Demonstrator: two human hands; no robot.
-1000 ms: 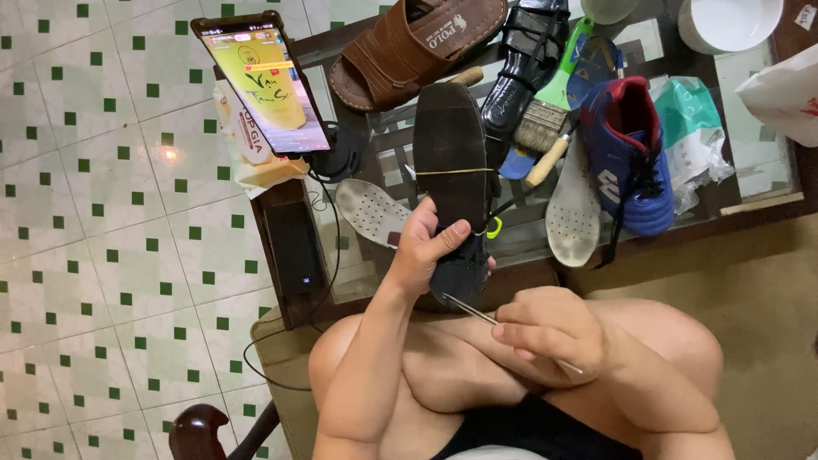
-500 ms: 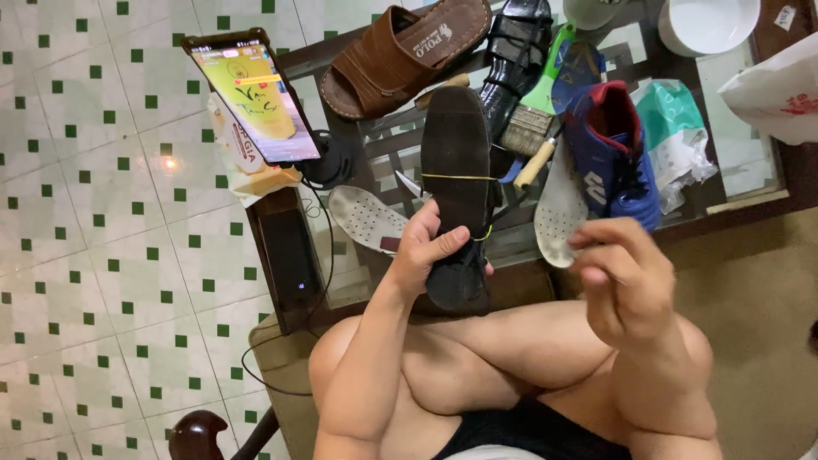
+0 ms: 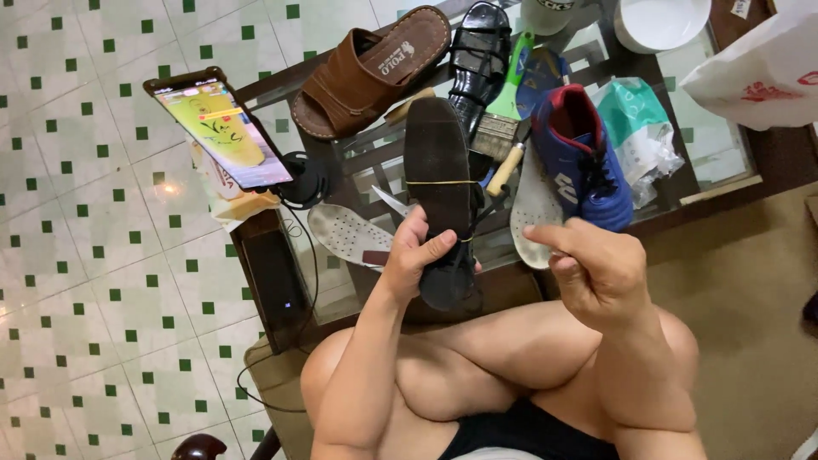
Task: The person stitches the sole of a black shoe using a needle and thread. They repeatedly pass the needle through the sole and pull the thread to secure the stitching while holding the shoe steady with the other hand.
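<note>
Black shoe (image 3: 439, 196) gripped sole-up by left hand (image 3: 417, 251), at 12 o'clock from knees. Right hand (image 3: 592, 268) raised, fingers pinched; thread not discernible. Stitching step judged underway; steady pull needed next.

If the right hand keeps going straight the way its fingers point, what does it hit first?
Probably the black sandal held sole-up by the left hand: the right hand points leftward at it. Depth is unclear; it could pass in front.

White bowl (image 3: 660, 21), white bag (image 3: 758, 68) cut off by frame edge
</note>
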